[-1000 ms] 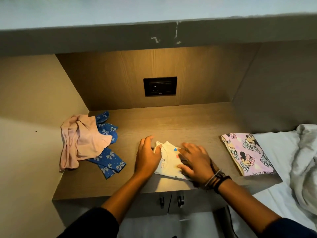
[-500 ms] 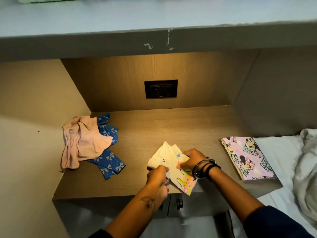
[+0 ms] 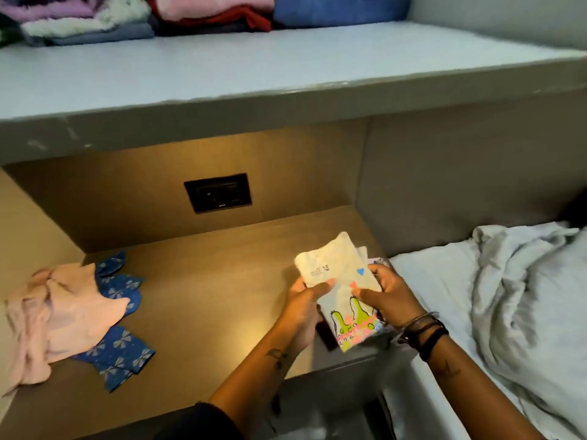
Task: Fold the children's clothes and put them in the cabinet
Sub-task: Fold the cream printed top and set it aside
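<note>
I hold a small folded white garment (image 3: 341, 271) with coloured hearts and a green print, lifted above the right side of the wooden counter (image 3: 206, 281). My left hand (image 3: 305, 308) grips its left edge and my right hand (image 3: 386, 293) grips its right edge. Only a sliver of the pink cartoon-print garment (image 3: 379, 260) shows behind my right hand. An unfolded pale pink garment (image 3: 60, 315) lies on a blue bow-print garment (image 3: 119, 354) at the counter's left. Folded clothes (image 3: 197, 11) sit at the back of the grey cabinet shelf (image 3: 254, 65) above.
A black wall socket (image 3: 218, 192) is set in the wooden back panel. A bed with a white sheet (image 3: 438, 281) and a crumpled grey blanket (image 3: 524, 296) adjoins the counter on the right. A grey drawer front (image 3: 333, 385) lies below the counter edge.
Both hands have lifted the white garment off the counter and carried it up and right. The view has tilted up, showing the shelf and its folded clothes.
</note>
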